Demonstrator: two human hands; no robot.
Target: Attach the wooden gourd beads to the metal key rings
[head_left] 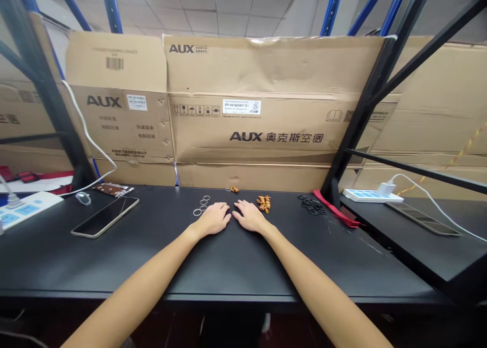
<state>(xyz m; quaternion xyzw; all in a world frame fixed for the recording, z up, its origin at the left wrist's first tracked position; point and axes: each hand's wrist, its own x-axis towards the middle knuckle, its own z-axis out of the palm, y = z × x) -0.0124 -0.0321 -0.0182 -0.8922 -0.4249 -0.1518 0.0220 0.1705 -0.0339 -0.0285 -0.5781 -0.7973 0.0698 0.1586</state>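
Note:
Both my hands lie flat, palms down, side by side on the black table [228, 267]. My left hand [215, 218] rests just right of several small metal rings [201, 205]. My right hand [249, 216] sits just left of a small pile of brown pendants [264, 203]. The fingers of both hands are stretched out and hold nothing. One more brown piece on a ring [233, 189] lies farther back, beyond the fingertips.
A phone [105, 216] lies at the left, with a power strip [23, 208] beyond it. Several black rings [312, 205] and a red strip [335, 209] sit at the right. Cardboard boxes [266, 104] wall the back. A second power strip [371, 196] is on the right table.

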